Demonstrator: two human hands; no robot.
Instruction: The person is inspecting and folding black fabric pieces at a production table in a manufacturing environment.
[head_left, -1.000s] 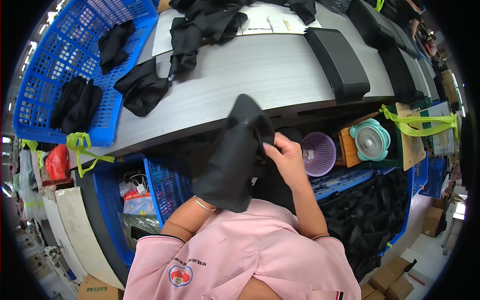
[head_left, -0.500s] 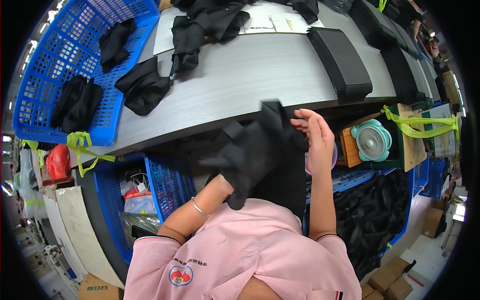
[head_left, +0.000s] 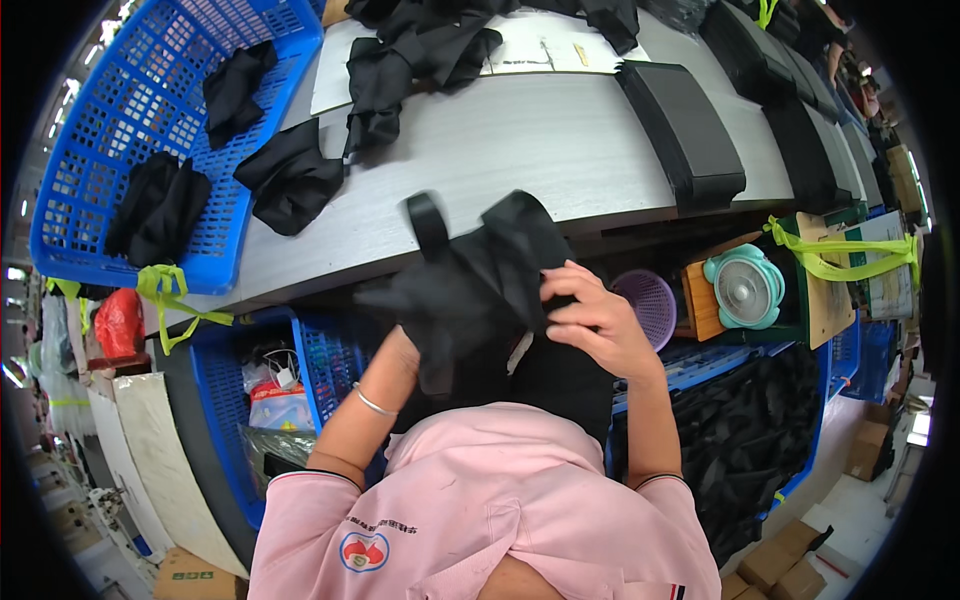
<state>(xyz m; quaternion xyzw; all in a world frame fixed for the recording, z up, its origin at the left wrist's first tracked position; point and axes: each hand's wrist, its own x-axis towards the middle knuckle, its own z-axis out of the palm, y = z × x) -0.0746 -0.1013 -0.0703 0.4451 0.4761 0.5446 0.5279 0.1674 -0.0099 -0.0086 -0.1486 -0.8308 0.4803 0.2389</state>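
Observation:
A black cloth piece (head_left: 480,270) with strap-like ends is held up over my lap, partly smeared by motion. My left hand (head_left: 402,350) goes up into or behind this cloth; only the wrist, with a bangle, shows, and its fingers are hidden. At the cloth's right edge, my right hand (head_left: 590,315) has its fingertips bent onto the fabric, apparently pinching it. More black cloth pieces (head_left: 290,178) lie on the grey table (head_left: 500,140) ahead, one near the left basket.
A blue basket (head_left: 235,190) with black pieces stands at the table's left. Black padded blocks (head_left: 685,130) sit at the right. Below the table are a blue crate (head_left: 325,360), a purple basket (head_left: 650,305), a small teal fan (head_left: 745,287) and a bin of black pieces (head_left: 740,430).
The cloth has swung left and spread out, with my left hand moving left under it. My right hand has come down and left onto the cloth's edge. The purple basket is now uncovered.

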